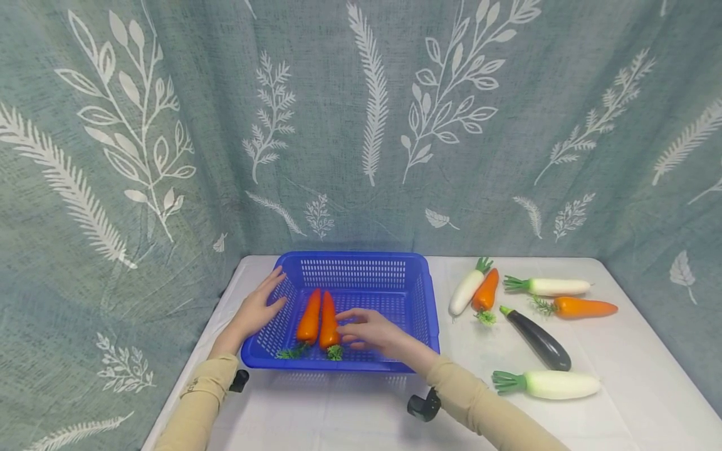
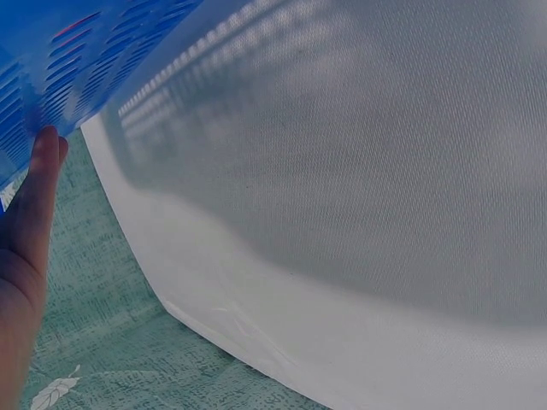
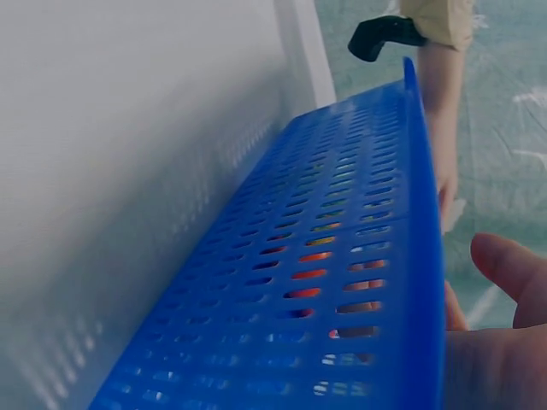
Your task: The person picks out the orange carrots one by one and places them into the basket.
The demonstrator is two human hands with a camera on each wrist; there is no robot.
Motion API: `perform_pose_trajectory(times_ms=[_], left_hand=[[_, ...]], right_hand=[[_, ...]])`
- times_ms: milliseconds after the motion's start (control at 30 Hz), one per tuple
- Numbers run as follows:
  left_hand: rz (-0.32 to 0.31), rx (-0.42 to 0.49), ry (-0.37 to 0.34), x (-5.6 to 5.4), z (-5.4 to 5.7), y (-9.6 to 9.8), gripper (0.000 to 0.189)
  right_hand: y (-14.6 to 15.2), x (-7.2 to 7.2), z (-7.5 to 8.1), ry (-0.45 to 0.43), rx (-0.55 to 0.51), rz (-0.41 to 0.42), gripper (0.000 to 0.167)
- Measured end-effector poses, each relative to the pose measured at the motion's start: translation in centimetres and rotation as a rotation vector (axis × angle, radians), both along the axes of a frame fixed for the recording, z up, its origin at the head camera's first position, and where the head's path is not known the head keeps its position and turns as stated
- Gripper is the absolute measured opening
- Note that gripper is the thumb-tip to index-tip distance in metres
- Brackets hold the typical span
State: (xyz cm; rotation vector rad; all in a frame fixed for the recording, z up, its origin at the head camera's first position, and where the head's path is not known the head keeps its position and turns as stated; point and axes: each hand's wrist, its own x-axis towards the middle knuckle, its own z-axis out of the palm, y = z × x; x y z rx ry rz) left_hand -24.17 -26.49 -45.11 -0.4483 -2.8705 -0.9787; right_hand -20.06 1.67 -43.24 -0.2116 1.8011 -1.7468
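Observation:
Two orange carrots (image 1: 308, 319) with green tops lie side by side in a blue plastic basket (image 1: 361, 363). My left hand (image 1: 255, 313) is at the basket's left side, its fingers straight along the rim and the thumb apart from them. In the left wrist view, the left fingers (image 2: 47, 162) lie against the slotted wall. My right hand (image 1: 369, 332) hovers inside the basket, just right of the nearer-right carrot (image 1: 329, 322), with fingers loosely bent and nothing between them. In the right wrist view, the basket's front wall (image 3: 342, 213) hides part of that hand (image 3: 513, 299).
Right of the basket lie several vegetables on the white table (image 1: 451, 407): white radishes (image 1: 558, 287), a carrot with its top toward me (image 1: 486, 291), another carrot (image 1: 583, 307) and a dark eggplant (image 1: 538, 340). A patterned curtain (image 1: 361, 125) surrounds the table's back and sides.

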Motion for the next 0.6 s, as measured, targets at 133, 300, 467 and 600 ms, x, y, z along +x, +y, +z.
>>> perform_pose_trajectory(times_ms=[133,300,467,600], left_hand=[[-0.001,0.009,-0.007,0.1,0.2,0.1,0.055],[-0.003,0.011,-0.01,0.3,0.5,0.2,0.054],[-0.004,0.016,-0.01,0.3,0.4,0.2,0.054],[-0.005,0.019,-0.012,0.2,0.3,0.1,0.054]], right_hand=[[0.5,0.2,0.4,0.007,-0.009,0.02,0.046],[1.1,0.4,1.0,0.02,0.013,0.031,0.047],[1.7,0.6,1.5,0.019,0.011,0.034,0.046],[2.3,0.5,1.7,0.033,-0.002,0.041,0.046]])
